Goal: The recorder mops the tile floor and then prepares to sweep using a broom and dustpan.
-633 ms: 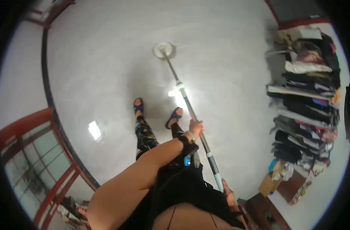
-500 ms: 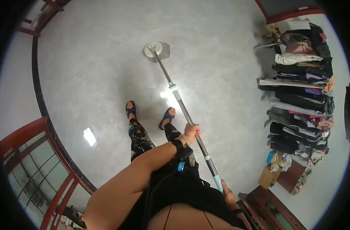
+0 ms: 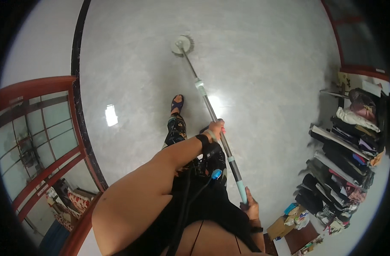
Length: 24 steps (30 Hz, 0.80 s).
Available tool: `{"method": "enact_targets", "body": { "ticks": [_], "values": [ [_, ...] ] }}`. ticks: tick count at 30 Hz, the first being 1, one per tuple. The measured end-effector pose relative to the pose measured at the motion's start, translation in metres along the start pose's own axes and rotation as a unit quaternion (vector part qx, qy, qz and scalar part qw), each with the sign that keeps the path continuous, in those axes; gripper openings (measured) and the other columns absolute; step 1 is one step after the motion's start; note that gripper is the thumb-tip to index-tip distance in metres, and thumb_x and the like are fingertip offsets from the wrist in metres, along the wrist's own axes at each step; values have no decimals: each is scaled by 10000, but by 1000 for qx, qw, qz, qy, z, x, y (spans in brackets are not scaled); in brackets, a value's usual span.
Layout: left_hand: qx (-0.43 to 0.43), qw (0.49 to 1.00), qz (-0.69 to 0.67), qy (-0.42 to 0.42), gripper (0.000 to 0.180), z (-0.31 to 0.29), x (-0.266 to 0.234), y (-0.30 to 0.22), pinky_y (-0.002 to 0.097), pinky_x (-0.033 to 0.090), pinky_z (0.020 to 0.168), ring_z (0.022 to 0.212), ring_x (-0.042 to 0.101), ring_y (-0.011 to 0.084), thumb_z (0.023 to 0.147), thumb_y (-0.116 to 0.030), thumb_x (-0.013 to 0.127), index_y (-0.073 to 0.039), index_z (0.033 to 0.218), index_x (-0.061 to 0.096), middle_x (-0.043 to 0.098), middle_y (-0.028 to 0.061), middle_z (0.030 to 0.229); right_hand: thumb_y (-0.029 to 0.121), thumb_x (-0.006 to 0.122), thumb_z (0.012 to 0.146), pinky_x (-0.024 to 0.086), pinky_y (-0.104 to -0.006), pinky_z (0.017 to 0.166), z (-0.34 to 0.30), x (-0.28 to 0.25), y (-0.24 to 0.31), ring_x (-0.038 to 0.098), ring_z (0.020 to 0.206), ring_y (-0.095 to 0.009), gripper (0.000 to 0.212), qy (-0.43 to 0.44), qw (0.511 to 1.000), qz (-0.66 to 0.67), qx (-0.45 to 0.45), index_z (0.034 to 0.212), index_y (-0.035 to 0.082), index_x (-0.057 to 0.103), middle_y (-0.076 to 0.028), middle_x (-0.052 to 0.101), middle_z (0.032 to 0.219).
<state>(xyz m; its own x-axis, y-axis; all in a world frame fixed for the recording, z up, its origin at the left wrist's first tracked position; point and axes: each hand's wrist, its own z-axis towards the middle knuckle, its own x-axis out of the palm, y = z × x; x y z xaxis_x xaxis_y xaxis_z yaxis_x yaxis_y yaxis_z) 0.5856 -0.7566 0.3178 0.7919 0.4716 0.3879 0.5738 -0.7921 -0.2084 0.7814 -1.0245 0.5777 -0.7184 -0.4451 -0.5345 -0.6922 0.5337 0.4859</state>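
Metal tubing and pale green plastic are forming the long handle of the mop [image 3: 209,106] that we are holding out over the grey floor [image 3: 263,102]. Our left hand [image 3: 216,127] is closing around the metal shaft partway along; our right hand [image 3: 251,207] is gripping the pale green end near our body, its fingertips partly hidden. The round mop head [image 3: 183,44] is resting on the floor well ahead of us, with dark fringe showing around its pale disc.

For handling it well, we are probably best served by letting the right hand act as a pivot while the left is guiding the shaft, and by holding the disc flat so the fringe is spreading evenly. We should also be minding the sandalled foot [image 3: 177,102], which is standing left of the shaft.

The mop is pointing away from us: its long axis is running from the lower right, by our right hand, up and leftward to the head, while sloping down toward the floor.
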Motion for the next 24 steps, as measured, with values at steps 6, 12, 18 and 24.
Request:
{"method": "enact_targets", "body": {
  "ticks": [6, 12, 18, 24],
  "values": [
    [15, 992, -89, -92, 156, -29, -4, -50, 372, 446, 513, 501, 468, 192, 845, -142, 541, -36, 748, 480, 450, 75, 593, 7, 642, 651, 521, -418, 670, 32, -83, 22, 633, 772, -348, 771, -4, 981, -53, -187, 1367, 171, 409, -177, 636, 913],
    [133, 980, -96, -114, 166, -81, -31, -90, 359, 443, 481, 516, 504, 209, 839, -136, 536, -39, 711, 494, 487, 79, 603, 12, 652, 642, 516, -416, 699, 38, -139, 70, 621, 781, -355, 784, 63, 962, -86, -253, 1369, 165, 403, -178, 624, 886],
    [249, 958, 90, -111, 153, -175, -48, -139, 364, 413, 431, 459, 496, 218, 782, -92, 551, -44, 640, 518, 479, 74, 520, 32, 645, 668, 495, -438, 669, 35, -161, 135, 604, 751, -359, 775, 88, 927, -141, -337, 1377, 207, 383, -174, 590, 805],
    [207, 947, -141, -199, 222, -153, -16, -153, 334, 434, 459, 453, 493, 216, 829, -152, 486, -45, 644, 548, 484, 77, 509, 95, 608, 710, 492, -435, 606, 50, -167, 172, 599, 676, -345, 752, 57, 907, -266, -321, 1394, 258, 341, -143, 564, 761]
  ]
}}
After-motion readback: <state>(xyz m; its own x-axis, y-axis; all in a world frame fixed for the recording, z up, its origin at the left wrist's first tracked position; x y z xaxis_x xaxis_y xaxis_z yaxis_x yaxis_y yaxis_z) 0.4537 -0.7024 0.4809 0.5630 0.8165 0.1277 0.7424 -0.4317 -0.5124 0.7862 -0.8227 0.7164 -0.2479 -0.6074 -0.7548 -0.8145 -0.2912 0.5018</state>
